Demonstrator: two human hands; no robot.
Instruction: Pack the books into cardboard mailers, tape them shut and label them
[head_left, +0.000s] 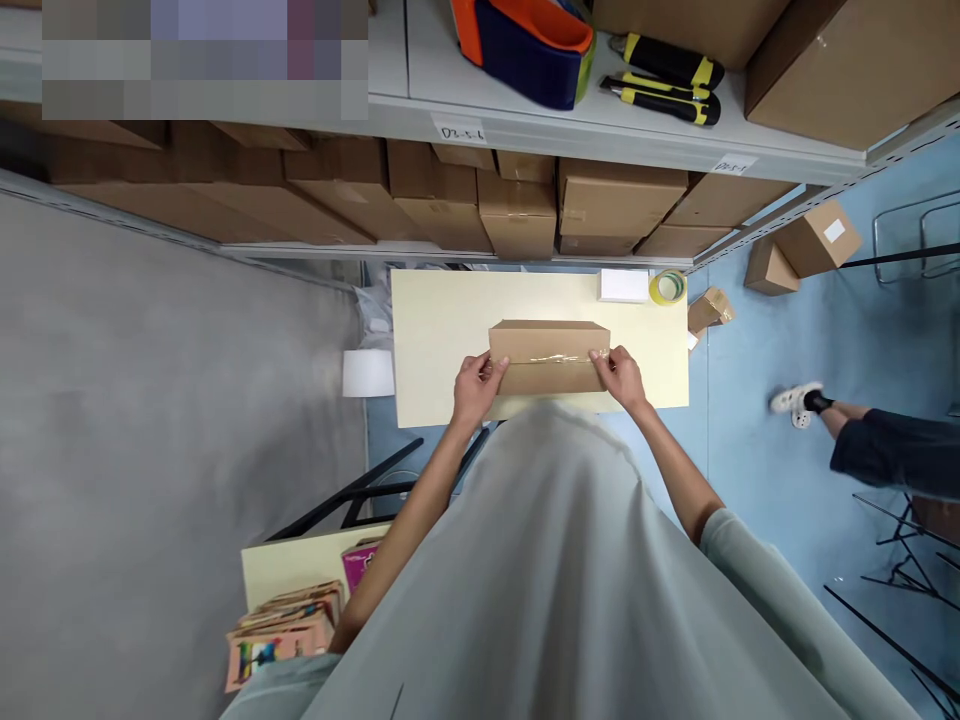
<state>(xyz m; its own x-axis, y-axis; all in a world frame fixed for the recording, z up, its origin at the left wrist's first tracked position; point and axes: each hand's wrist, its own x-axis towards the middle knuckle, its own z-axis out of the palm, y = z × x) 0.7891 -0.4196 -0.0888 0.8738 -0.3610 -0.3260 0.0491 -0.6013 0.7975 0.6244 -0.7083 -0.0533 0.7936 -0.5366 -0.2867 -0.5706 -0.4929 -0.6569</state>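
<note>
A brown cardboard box is held at the near edge of a pale yellow table. Shiny clear tape runs along the seam on its upward side. My left hand grips the box's left end, with the thumb on top. At the right end, my right hand pinches the box, its thumb near the end of the tape. The fingers under the box are partly hidden. A tape roll and a white box lie at the table's far right corner.
Over the table's far side stands a shelf rack with several cardboard boxes, utility knives and a tape dispenser. Magazines are stacked at lower left. Boxes and a person's legs are at right.
</note>
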